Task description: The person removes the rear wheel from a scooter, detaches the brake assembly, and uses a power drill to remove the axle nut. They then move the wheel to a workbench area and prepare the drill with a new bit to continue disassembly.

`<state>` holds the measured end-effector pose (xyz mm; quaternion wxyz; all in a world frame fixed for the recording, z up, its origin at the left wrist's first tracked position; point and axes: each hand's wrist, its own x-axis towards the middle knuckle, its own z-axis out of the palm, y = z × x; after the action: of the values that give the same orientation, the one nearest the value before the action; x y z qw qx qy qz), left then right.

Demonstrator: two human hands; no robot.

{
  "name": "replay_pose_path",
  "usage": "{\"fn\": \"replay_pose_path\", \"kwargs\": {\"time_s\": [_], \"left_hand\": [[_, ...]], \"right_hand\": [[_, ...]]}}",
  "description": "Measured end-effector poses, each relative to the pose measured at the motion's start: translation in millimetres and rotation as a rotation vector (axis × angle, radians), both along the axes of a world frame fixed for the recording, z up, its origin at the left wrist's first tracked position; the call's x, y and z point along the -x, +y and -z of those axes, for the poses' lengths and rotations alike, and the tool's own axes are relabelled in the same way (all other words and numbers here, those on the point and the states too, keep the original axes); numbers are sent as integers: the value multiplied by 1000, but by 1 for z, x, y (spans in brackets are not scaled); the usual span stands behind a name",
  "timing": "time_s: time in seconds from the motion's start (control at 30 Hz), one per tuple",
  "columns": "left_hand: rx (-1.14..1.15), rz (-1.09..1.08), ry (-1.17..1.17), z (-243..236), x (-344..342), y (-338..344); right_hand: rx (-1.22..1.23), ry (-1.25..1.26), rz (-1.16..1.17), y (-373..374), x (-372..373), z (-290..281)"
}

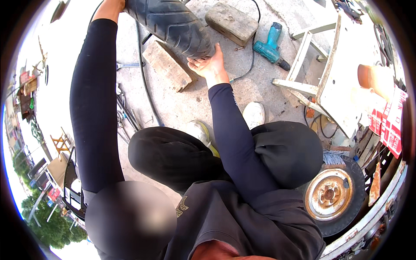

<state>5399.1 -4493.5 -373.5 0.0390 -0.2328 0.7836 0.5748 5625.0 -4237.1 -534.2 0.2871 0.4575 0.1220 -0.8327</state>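
A black treaded tyre stands tilted at the top of the head view, its upper part cut off by the picture's edge. My right hand cups its near lower end, palm turned up, with the thumb along the side and the fingers curling under the rubber. At the tyre's upper left side is my left hand, mostly out of the picture, so its fingers are hidden. A wooden block lies on the ground just below the tyre, and another worn wooden block lies to its right.
A teal cordless drill lies on the concrete, right of a black cable. Wrenches lie at the left, with a single wrench above them. A whitish stool and a rusty-rimmed wheel are at the right.
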Motion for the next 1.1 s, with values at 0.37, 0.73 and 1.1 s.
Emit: {"fn": "replay_pose_path", "kwargs": {"time_s": [0.37,0.73,1.1], "left_hand": [[136,-182,86,-39,-111,53],[273,-260,-207,-37,-140,11],[30,-158,-57,-47,-206,8]], "right_hand": [[105,244,94,15,18,35],[9,202,-112,17,15,47],[-309,181,-143,32,-32,-21]]}}
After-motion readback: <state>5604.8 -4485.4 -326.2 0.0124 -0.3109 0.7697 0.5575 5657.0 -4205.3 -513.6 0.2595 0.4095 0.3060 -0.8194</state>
